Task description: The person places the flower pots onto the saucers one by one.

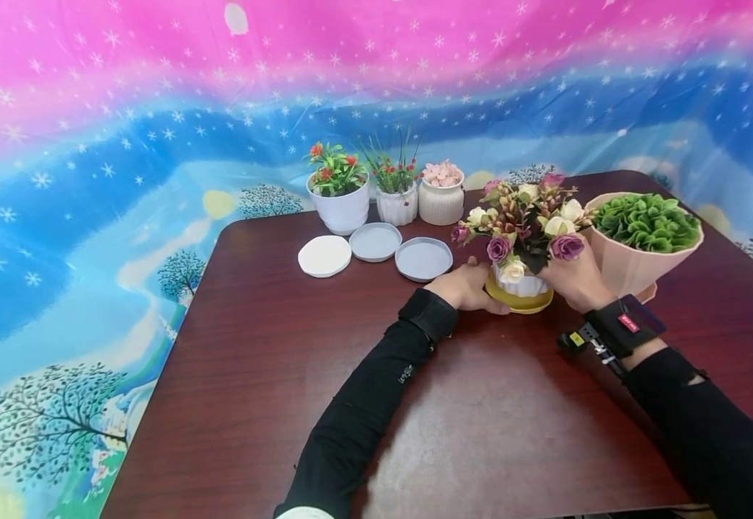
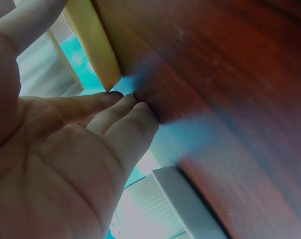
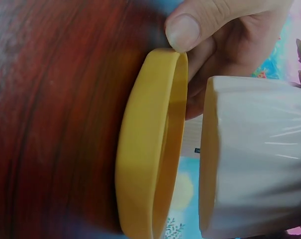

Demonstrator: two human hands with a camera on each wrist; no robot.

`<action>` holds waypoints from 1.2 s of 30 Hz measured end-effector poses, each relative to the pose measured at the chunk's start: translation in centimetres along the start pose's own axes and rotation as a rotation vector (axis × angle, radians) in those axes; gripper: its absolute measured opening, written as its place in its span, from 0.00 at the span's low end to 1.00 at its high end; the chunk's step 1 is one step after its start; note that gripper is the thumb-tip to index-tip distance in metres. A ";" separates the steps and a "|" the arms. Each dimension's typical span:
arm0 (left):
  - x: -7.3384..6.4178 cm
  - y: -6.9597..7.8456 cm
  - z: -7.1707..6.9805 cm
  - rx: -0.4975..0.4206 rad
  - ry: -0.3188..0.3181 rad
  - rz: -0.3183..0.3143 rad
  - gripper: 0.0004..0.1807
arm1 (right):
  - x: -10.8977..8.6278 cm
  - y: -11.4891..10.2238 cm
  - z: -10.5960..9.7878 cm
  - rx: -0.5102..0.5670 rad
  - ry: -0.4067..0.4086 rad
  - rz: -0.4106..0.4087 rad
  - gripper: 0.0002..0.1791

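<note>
My left hand holds a yellow plant saucer by its left side on the table, thumb at the near rim and fingers toward the far side. Just over that saucer is a white flowerpot with purple and cream artificial flowers. My right hand grips this pot, partly hidden by the blooms. In the right wrist view a gap shows between the pot's base and the saucer, and the left thumb lies on the saucer's rim.
A large pink pot with green leaves stands right of my right hand. To the left lie a white saucer and two grey saucers. Behind them stand a red-flowered pot, a small white pot and a cream pot.
</note>
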State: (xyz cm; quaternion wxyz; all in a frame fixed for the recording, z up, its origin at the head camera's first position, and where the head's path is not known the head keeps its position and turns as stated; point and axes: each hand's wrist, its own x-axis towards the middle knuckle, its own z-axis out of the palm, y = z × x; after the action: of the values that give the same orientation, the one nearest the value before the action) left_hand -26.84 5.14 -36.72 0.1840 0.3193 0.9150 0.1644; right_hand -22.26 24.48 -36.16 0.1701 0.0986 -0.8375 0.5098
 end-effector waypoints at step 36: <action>0.3 0.0 0.0 0.008 0.006 -0.037 0.56 | -0.7 0.9 -0.2 -0.049 -0.053 -0.015 0.36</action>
State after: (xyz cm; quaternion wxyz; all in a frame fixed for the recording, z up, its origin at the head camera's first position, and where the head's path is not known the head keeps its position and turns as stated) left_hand -27.07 5.37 -36.80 0.1832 0.3027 0.9218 0.1583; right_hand -21.83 25.04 -37.07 0.1539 0.1140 -0.8532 0.4851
